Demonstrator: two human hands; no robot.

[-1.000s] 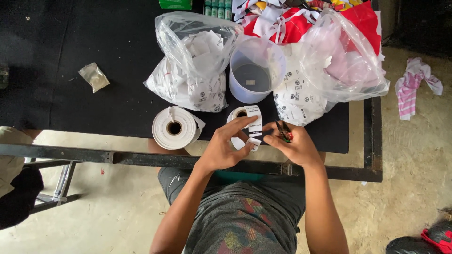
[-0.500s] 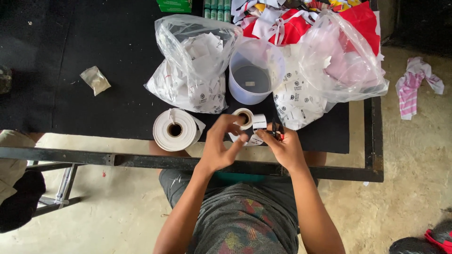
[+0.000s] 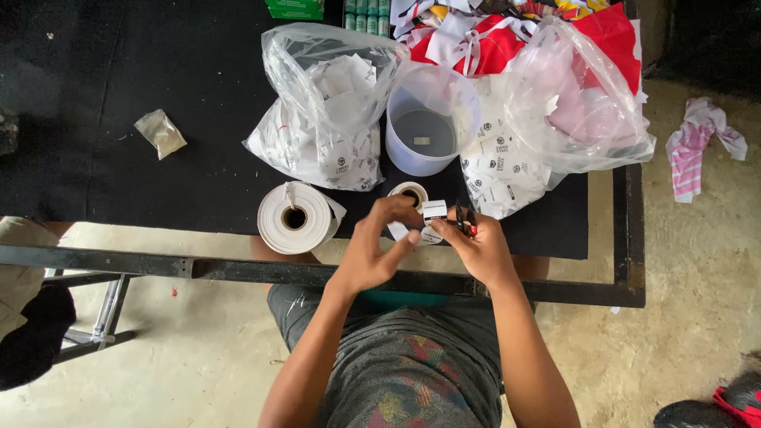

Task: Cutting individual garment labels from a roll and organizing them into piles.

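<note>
At the near edge of the black-topped work table (image 3: 119, 182), the left hand (image 3: 376, 250) has its fingers curled loosely, tips pinching a small white printed label (image 3: 434, 212). The right hand (image 3: 479, 247) is closed around small dark scissors with red handles (image 3: 465, 222), just right of the label. A small white tape roll (image 3: 410, 194) stands just behind the label; a large white paper roll (image 3: 295, 218) lies left of it.
</note>
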